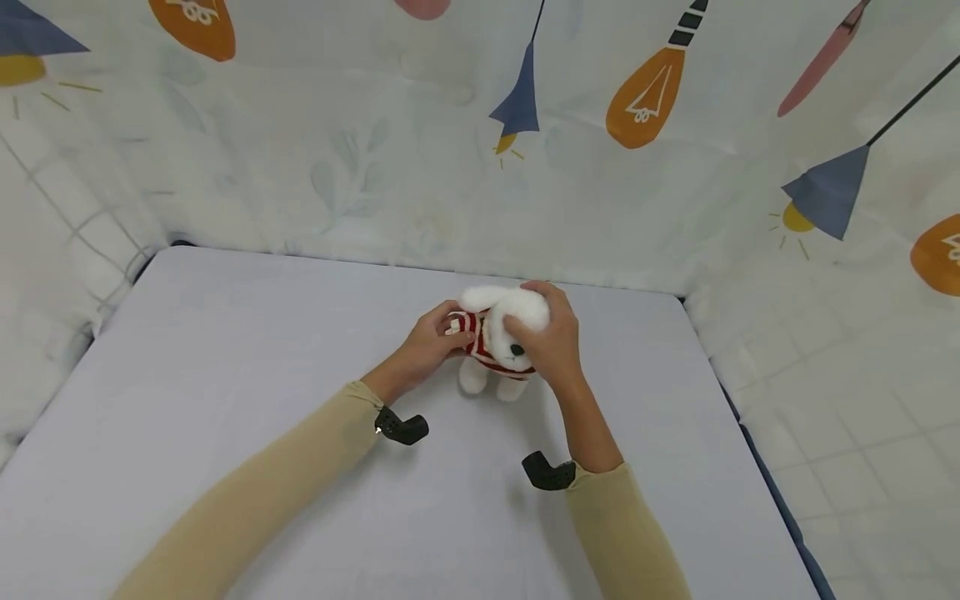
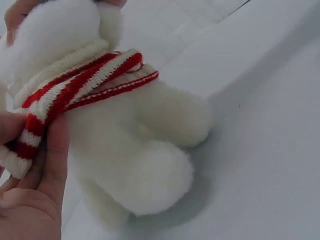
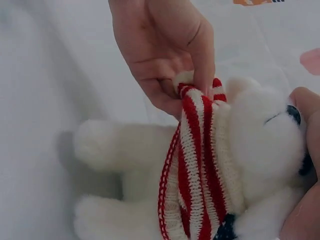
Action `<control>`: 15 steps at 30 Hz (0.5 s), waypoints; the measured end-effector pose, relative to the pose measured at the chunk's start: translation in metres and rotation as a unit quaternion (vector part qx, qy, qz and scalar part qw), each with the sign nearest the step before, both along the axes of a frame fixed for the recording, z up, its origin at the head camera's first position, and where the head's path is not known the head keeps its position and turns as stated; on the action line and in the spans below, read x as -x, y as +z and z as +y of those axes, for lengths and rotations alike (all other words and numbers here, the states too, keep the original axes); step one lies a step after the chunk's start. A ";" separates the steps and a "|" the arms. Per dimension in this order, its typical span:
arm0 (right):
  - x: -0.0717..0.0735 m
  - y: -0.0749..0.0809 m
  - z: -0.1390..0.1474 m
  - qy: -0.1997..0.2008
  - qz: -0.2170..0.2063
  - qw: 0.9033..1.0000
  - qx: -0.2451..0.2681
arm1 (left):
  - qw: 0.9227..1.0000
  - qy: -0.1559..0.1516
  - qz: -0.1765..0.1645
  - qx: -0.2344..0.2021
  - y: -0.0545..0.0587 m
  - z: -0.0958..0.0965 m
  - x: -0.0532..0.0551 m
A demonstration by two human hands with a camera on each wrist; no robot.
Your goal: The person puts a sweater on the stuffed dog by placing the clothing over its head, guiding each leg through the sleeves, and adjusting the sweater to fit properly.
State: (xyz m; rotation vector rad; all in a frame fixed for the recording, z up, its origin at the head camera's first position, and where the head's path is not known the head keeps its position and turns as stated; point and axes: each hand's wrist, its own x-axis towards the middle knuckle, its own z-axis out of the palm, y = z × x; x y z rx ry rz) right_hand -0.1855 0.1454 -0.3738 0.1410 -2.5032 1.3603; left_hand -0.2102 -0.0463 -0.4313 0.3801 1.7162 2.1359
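Observation:
A white plush dog (image 1: 516,321) with a dark nose stands near the back of the table, its legs on the tabletop. It wears a red-and-white striped knitted sweater (image 3: 197,160), bunched around its neck and upper body. My left hand (image 1: 426,346) pinches a striped end of the sweater between thumb and fingers, plain in the left wrist view, where the hand (image 2: 37,195) is at lower left. My right hand (image 1: 551,337) grips the dog's head from the right, thumb across the face. Part of the face is hidden behind that thumb.
A white cloth covers the table (image 1: 247,400). Behind it hangs a pale curtain (image 1: 420,183) printed with lamps and bulbs, wrapping round both sides. Each wrist wears a black camera mount, one on the left (image 1: 402,427) and one on the right (image 1: 547,472).

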 end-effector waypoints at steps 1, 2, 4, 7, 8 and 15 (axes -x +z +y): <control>0.000 0.000 0.000 0.005 0.000 1.000 -0.006 | 1.000 0.005 -0.004 -0.006 0.001 0.001 0.000; 0.000 0.001 0.001 0.011 -0.001 1.000 -0.011 | 1.000 0.009 -0.005 -0.009 0.001 0.002 0.000; -0.001 0.003 0.001 0.028 -0.002 0.999 -0.020 | 1.000 0.020 -0.009 -0.011 0.002 0.003 0.001; -0.003 0.007 0.004 0.059 -0.016 0.998 -0.022 | 0.999 0.039 -0.011 -0.014 0.001 0.005 0.004; -0.004 0.008 0.004 0.071 -0.022 0.997 -0.021 | 0.999 0.047 -0.011 -0.013 0.001 0.006 0.006; -0.003 0.007 0.010 0.097 -0.028 0.994 -0.031 | 0.997 0.070 -0.025 -0.016 -0.003 0.013 0.011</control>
